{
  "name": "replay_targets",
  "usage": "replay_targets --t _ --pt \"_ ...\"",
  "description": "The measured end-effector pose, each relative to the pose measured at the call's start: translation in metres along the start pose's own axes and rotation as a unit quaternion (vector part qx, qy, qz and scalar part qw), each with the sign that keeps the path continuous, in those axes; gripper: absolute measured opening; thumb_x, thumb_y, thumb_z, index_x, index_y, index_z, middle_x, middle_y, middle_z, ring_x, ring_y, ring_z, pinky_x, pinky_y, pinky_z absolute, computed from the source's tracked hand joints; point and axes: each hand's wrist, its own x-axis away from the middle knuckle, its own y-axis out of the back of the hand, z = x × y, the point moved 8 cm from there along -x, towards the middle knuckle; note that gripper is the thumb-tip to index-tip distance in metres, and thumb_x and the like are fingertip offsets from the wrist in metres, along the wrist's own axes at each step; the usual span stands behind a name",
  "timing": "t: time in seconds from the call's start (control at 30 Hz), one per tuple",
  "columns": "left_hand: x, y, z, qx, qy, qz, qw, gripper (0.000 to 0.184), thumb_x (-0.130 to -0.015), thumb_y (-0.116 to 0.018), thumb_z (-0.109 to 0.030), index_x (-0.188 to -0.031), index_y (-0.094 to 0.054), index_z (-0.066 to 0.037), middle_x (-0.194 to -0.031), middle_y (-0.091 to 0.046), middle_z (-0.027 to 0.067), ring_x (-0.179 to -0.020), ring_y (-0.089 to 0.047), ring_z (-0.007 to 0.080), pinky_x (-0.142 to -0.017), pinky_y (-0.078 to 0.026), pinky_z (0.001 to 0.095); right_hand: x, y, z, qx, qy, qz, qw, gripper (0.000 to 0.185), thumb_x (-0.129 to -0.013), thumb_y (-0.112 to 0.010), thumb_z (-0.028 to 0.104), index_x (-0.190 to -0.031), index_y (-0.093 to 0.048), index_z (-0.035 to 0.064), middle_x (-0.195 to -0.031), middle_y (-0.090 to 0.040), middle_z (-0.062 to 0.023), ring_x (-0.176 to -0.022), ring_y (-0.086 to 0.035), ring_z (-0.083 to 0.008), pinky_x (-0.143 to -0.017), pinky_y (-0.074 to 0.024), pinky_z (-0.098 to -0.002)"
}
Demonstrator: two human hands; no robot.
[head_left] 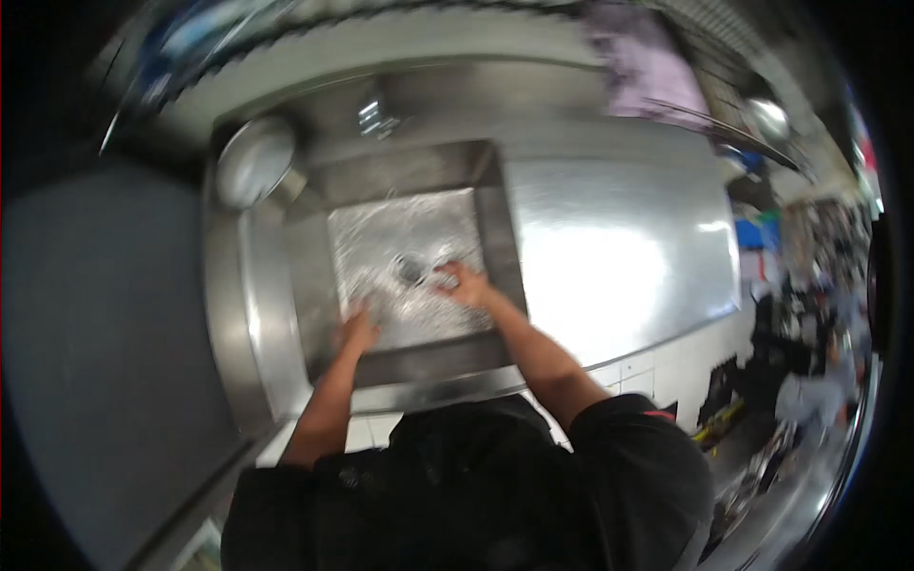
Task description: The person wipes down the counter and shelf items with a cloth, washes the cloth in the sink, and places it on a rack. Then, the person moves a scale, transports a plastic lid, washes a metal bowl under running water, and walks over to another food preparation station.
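Note:
Both of my hands are down inside a square stainless steel sink basin (419,368). On the right side, my right hand (464,285) is beside the round drain (410,268), its fingers spread and holding nothing that I can see. My left hand (359,329) is near the lower left corner of the basin, blurred by motion, so its fingers are not clear. The basin floor looks wet and shiny. Behind the basin stands a metal faucet (377,118), also blurred.
A round metal pan or bowl (257,163) sits at the sink's back left corner. To the right extends a steel counter (609,190). A pale purple cloth (652,62) hangs at the upper right. Blurred clutter lies beyond the counter, and a dark panel (105,314) is at the left.

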Motion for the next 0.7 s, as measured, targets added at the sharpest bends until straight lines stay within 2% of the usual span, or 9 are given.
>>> replay_targets --t 0.07,0.13,0.23,0.33,0.37,0.47,0.5,0.53,0.7 --pt "-0.019 -0.022 0.022 0.221 0.032 -0.1 0.97 0.073 -0.079 -0.069 -0.045 -0.137 -0.048 -0.006 -0.137 -0.049 0.0212 -0.13 -0.043 0.0376 -0.103 -0.039 0.0442 0.057 0.071 0.02 -0.007 0.069 -0.099 0.993 0.051 -0.079 -0.072 0.038 -0.12 -0.06 0.011 -0.13 -0.054 -0.0111 -0.124 -0.049 -0.031 -0.099 -0.0373 -0.0528" --pt "-0.033 -0.005 0.003 0.239 -0.033 0.005 0.97 0.024 -0.08 -0.067 -0.023 -0.089 -0.072 -0.002 -0.092 -0.07 0.0182 -0.083 -0.067 0.0276 -0.075 -0.051 0.0379 0.115 0.166 0.027 -0.065 0.134 -0.259 0.954 0.036 -0.08 -0.073 0.029 -0.107 -0.063 0.0078 -0.113 -0.062 -0.0119 -0.108 -0.059 -0.0307 -0.09 -0.0449 -0.0448" --pt "-0.085 0.066 -0.021 0.28 -0.103 -0.169 0.94 0.018 -0.083 -0.061 -0.013 -0.094 -0.07 -0.002 -0.089 -0.07 0.0169 -0.081 -0.067 0.0256 -0.072 -0.051 0.0364 0.223 0.335 0.044 -0.041 0.176 -0.542 0.82 0.015 -0.079 -0.072 0.015 -0.086 -0.063 0.0046 -0.083 -0.064 -0.0105 -0.071 -0.06 -0.0234 -0.061 -0.049 -0.032" --pt "-0.092 0.2 -0.097 0.294 -0.136 -0.339 0.883 0.022 -0.09 -0.059 -0.016 -0.102 -0.065 0.001 -0.099 -0.066 0.019 -0.098 -0.063 0.0324 -0.087 -0.048 0.0403 0.313 0.471 0.073 0.094 0.236 -0.66 0.707 0.015 -0.076 -0.074 0.011 -0.08 -0.06 0.0041 -0.076 -0.06 -0.0088 -0.067 -0.057 -0.0241 -0.059 -0.0458 -0.0337" --pt "-0.081 0.276 -0.144 0.281 -0.207 -0.547 0.761 0.022 -0.091 -0.059 -0.017 -0.102 -0.065 0.001 -0.11 -0.063 0.02 -0.109 -0.058 0.0329 -0.096 -0.042 0.0406 0.333 0.544 0.075 0.152 0.205 -0.695 0.672 0.015 -0.077 -0.072 0.012 -0.08 -0.06 0.0035 -0.076 -0.06 -0.0093 -0.072 -0.057 -0.0282 -0.065 -0.0469 -0.0359" --pt "-0.099 0.346 -0.193 0.318 -0.29 -0.545 0.719 0.02 -0.091 -0.06 -0.017 -0.101 -0.066 -0.001 -0.114 -0.062 0.0178 -0.114 -0.055 0.0299 -0.097 -0.04 0.0386 0.301 0.638 0.044 0.252 0.134 -0.666 0.689 0.052 -0.076 -0.073 0.037 -0.118 -0.058 0.0093 -0.113 -0.058 -0.0156 -0.107 -0.054 -0.036 -0.09 -0.0465 -0.0449" --pt "-0.15 0.346 -0.193 0.335 -0.285 -0.431 0.788 0.021 -0.09 -0.062 -0.019 -0.101 -0.067 -0.002 -0.114 -0.062 0.0167 -0.112 -0.056 0.0295 -0.096 -0.041 0.0382 0.284 0.662 0.031 0.253 -0.003 -0.611 0.75 0.082 -0.068 -0.076 0.054 -0.134 -0.05 0.0124 -0.128 -0.052 -0.0185 -0.118 -0.049 -0.0409 -0.098 -0.0429 -0.0489" --pt "-0.182 0.336 -0.199 0.346 -0.272 -0.31 0.843 0.022 -0.089 -0.063 -0.02 -0.101 -0.067 -0.002 -0.114 -0.062 0.0157 -0.11 -0.057 0.0291 -0.094 -0.042 0.0378 0.275 0.682 0.024 0.254 0.001 -0.611 0.75 0.082 -0.068 -0.076 0.054 -0.134 -0.05 0.0124 -0.128 -0.052 -0.0185 -0.118 -0.049 -0.0409 -0.098 -0.0429 -0.0489" --pt "-0.134 0.319 -0.201 0.278 -0.171 -0.38 0.866 0.028 -0.089 -0.062 -0.026 -0.102 -0.067 -0.001 -0.106 -0.065 0.0191 -0.098 -0.063 0.029 -0.087 -0.046 0.0363 0.213 0.708 -0.01 0.249 -0.097 -0.45 0.852 0.11 -0.053 -0.079 0.066 -0.144 -0.038 0.0195 -0.143 -0.044 -0.0149 -0.129 -0.039 -0.0454 -0.102 -0.0377 -0.0558"
